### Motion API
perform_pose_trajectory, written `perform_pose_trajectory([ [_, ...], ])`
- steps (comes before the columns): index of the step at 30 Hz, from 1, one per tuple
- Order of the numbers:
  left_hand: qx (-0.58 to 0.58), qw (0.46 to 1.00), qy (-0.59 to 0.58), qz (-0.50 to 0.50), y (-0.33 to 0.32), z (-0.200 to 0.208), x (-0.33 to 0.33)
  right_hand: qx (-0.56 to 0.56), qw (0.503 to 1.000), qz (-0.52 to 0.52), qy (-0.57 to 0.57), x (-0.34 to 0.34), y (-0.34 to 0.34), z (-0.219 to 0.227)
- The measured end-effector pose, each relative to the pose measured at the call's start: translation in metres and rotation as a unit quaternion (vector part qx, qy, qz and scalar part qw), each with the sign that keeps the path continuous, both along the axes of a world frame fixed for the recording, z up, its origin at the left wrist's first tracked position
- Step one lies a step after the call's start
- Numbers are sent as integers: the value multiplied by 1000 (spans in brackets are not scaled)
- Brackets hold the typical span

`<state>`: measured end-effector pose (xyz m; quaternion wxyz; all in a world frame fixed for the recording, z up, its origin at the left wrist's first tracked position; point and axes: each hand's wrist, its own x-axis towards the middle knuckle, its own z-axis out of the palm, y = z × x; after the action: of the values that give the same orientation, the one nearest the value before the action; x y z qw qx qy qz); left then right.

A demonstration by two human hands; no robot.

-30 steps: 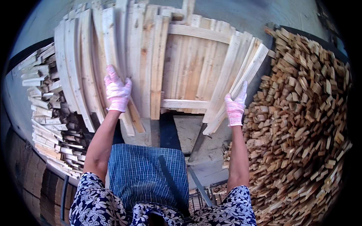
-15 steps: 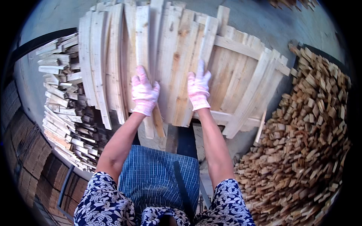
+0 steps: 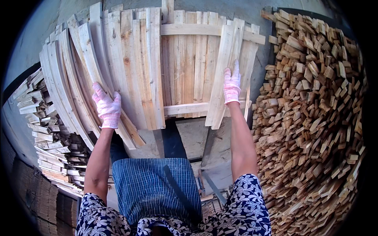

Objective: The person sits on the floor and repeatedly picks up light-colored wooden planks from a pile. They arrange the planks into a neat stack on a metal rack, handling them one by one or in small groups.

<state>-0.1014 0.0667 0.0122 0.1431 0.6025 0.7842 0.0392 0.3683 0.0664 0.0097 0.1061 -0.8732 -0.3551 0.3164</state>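
Observation:
My left hand, in a pale pink-and-white knit glove, rests on a loose narrow plank at the left of the wooden layer, thumb apart from the fingers. Farther right, my gloved right hand lies with fingers stretched along a pale board near the right end. Between them, several wide boards stand side by side, fanned out to the left. Right of these, two crosspieces, the upper one and the lower one, run over a row of slats.
A big heap of short wood blocks rises on the right. Stacked wood strips lie at the left, with brown corrugated stacks below them. A blue checked apron covers my lap.
The view has swung to the right. My hands have moved apart: the right one has gone from a middle board to the right-end boards, while the left stays at the loose plank.

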Motion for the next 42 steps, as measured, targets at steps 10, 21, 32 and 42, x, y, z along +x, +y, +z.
perform_pose_trajectory([
  [10,-8,1000,1,5,1,0,4,-77,994,54,-58,-56,-21,1],
  [21,-112,994,-7,16,9,19,16,69,983,154,74,-178,35,-19],
  [32,-141,951,-256,104,14,49,-1,34,967,247,-45,-238,73,34],
  [42,-198,938,-239,-156,50,110,-129,13,903,-25,429,-334,72,114],
])
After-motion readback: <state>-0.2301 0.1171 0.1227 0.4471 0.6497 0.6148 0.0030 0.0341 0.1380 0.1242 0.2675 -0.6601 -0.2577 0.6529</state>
